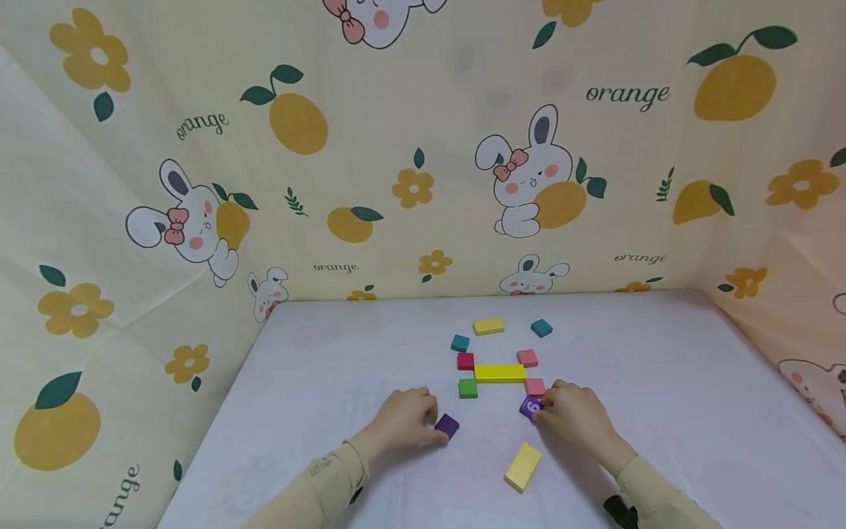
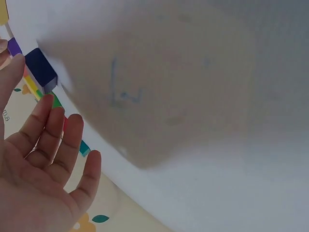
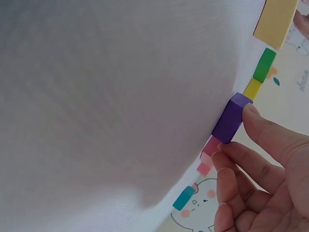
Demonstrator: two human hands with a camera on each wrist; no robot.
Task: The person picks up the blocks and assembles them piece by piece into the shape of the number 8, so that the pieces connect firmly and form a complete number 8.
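Observation:
My left hand [image 1: 406, 420] pinches a dark purple block [image 1: 446, 427] between thumb and index finger, low over the white tabletop. In the left wrist view that block [image 2: 41, 70] stands between the thumb and the fingertips, the other fingers spread. With thumb and index finger, my right hand [image 1: 576, 413] holds a purple block [image 1: 530, 408] showing a white digit that looks like a 6. It sits just below a pink block [image 1: 534, 387]. A long yellow block [image 1: 499, 374] lies across the middle, with a red block [image 1: 465, 361] and a green block [image 1: 468, 389] at its left end.
Another pink block [image 1: 527, 358] lies by the long block's upper right end. Farther back are two teal blocks [image 1: 460, 343] and a yellow block [image 1: 488, 326]. A pale yellow block [image 1: 523, 467] lies nearest me. Printed cloth [image 1: 370, 162] rises behind the table.

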